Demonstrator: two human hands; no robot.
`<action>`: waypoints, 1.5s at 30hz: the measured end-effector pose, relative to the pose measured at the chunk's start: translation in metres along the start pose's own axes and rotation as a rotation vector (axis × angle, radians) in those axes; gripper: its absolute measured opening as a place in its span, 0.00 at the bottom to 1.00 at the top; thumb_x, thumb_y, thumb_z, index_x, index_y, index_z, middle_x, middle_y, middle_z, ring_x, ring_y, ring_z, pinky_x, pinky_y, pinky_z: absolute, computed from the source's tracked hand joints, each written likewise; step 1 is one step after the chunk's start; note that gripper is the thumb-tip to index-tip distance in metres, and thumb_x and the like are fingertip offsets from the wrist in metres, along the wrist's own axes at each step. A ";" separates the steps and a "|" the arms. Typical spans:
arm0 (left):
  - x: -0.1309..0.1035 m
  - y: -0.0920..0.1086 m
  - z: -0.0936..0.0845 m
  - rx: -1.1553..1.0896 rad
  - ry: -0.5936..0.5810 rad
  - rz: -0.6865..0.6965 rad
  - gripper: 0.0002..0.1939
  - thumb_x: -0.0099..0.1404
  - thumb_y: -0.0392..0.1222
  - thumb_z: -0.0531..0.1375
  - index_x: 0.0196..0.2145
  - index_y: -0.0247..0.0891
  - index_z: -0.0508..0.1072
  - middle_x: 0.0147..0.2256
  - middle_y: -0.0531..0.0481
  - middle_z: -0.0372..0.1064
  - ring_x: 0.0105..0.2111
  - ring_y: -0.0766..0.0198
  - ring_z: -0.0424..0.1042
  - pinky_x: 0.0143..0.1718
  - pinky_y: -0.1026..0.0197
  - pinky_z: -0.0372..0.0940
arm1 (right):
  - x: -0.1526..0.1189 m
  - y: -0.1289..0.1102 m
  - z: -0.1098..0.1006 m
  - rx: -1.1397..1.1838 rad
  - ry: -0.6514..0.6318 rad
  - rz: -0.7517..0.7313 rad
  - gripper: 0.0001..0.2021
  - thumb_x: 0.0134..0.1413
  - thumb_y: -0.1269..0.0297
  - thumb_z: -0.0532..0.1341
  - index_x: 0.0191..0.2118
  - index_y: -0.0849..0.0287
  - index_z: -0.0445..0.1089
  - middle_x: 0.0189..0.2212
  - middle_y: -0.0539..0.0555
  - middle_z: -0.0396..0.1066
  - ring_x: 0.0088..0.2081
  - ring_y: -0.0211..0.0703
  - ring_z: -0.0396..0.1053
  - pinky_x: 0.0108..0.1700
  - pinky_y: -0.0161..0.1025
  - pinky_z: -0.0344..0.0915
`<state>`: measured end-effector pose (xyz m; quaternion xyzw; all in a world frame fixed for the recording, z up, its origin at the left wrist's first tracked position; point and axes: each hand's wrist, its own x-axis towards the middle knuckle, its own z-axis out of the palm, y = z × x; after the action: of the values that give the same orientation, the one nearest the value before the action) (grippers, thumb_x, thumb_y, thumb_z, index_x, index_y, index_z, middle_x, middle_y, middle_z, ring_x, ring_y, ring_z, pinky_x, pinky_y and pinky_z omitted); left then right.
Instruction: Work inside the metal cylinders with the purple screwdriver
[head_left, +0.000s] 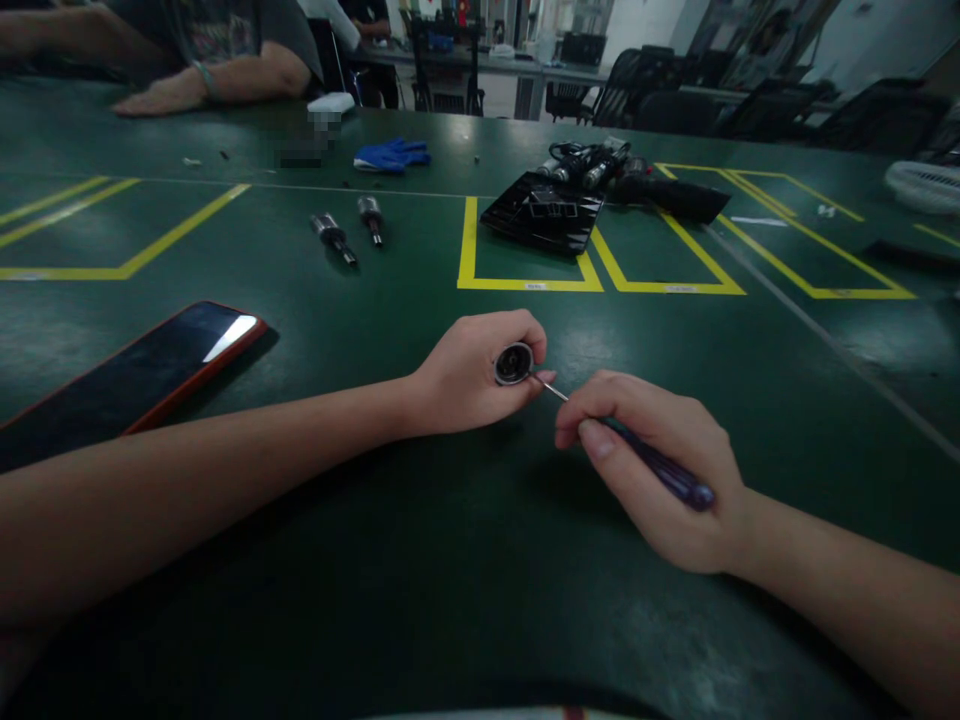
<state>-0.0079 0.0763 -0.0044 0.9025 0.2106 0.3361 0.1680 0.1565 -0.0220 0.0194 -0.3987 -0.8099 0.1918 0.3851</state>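
Observation:
Wrapped in my left hand (476, 370) is a round metal part with a dark hollow end, perhaps a cable connector (514, 364); its open face is turned toward me. My right hand (660, 460) grips a screwdriver (660, 466) by its dark handle. The thin shaft points left, and its tip is at the right rim of the connector, close to my left fingertips. Whether the tip goes into the part I cannot tell. Farther back, two similar metal connectors (334, 238) lie on the green table (420, 560).
A phone (142, 370) in an orange case lies at left. Behind are a blue glove (391, 155), a black plastic bag (544, 212) and a heap of cabled metal parts (592, 160). Yellow tape (532, 285) marks out boxes. Another person's arm (240, 78) rests at the far edge.

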 end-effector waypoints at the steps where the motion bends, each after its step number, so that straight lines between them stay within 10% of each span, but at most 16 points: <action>1: 0.000 0.000 0.000 0.002 -0.005 -0.001 0.07 0.56 0.40 0.58 0.26 0.35 0.64 0.25 0.55 0.63 0.24 0.71 0.63 0.23 0.69 0.56 | 0.000 0.000 0.000 0.006 0.007 0.006 0.09 0.52 0.76 0.51 0.33 0.56 0.64 0.24 0.51 0.66 0.27 0.39 0.65 0.28 0.38 0.63; 21: 0.000 0.001 -0.001 -0.046 -0.001 0.016 0.07 0.56 0.40 0.59 0.26 0.35 0.64 0.26 0.55 0.63 0.24 0.72 0.62 0.24 0.69 0.57 | -0.001 0.003 0.001 0.132 0.006 0.009 0.09 0.54 0.74 0.51 0.36 0.59 0.67 0.27 0.53 0.68 0.31 0.38 0.67 0.34 0.37 0.65; 31: -0.005 0.034 0.000 -0.317 0.037 -0.018 0.09 0.54 0.38 0.62 0.27 0.33 0.64 0.24 0.56 0.61 0.22 0.74 0.61 0.22 0.71 0.57 | -0.007 -0.008 -0.008 0.226 0.161 0.020 0.06 0.49 0.73 0.59 0.35 0.58 0.65 0.25 0.50 0.67 0.25 0.37 0.66 0.26 0.38 0.62; 45: -0.010 0.040 0.003 -0.352 0.062 -0.089 0.12 0.54 0.44 0.62 0.28 0.34 0.63 0.25 0.55 0.61 0.23 0.72 0.61 0.23 0.68 0.57 | 0.002 -0.016 -0.012 0.040 0.036 -0.239 0.04 0.52 0.76 0.54 0.34 0.63 0.63 0.24 0.55 0.69 0.26 0.38 0.66 0.29 0.37 0.66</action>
<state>-0.0015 0.0368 0.0058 0.8382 0.1932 0.3877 0.3313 0.1573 -0.0302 0.0376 -0.2950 -0.8406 0.1533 0.4277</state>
